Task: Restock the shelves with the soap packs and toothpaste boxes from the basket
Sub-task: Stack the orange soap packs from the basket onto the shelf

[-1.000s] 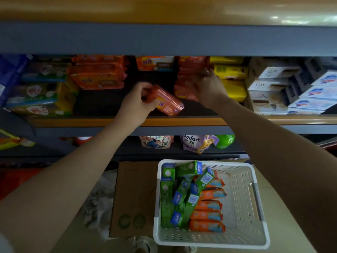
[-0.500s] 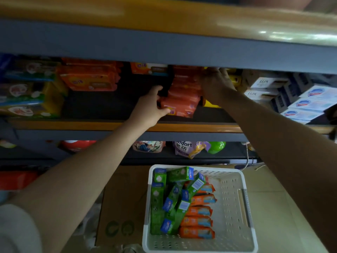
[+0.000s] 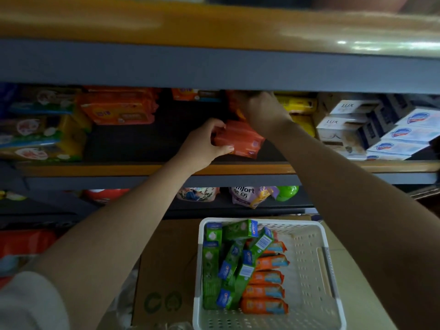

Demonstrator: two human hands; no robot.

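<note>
My left hand grips an orange soap pack just above the middle shelf board. Higher and further back, my right hand rests on the stack of orange soap packs with its fingers curled over the top; the stack is mostly hidden behind the hand. Below, a white basket holds several green toothpaste boxes on the left and several orange soap packs beside them.
Large orange packs and green-yellow packs fill the shelf's left. Yellow packs and white soap boxes stand on the right. The upper shelf's grey edge hangs low overhead. A cardboard box supports the basket.
My left hand has carried the orange soap pack in over the shelf, toward the stack. My right hand has stayed on the stack. The view has tilted upward.
</note>
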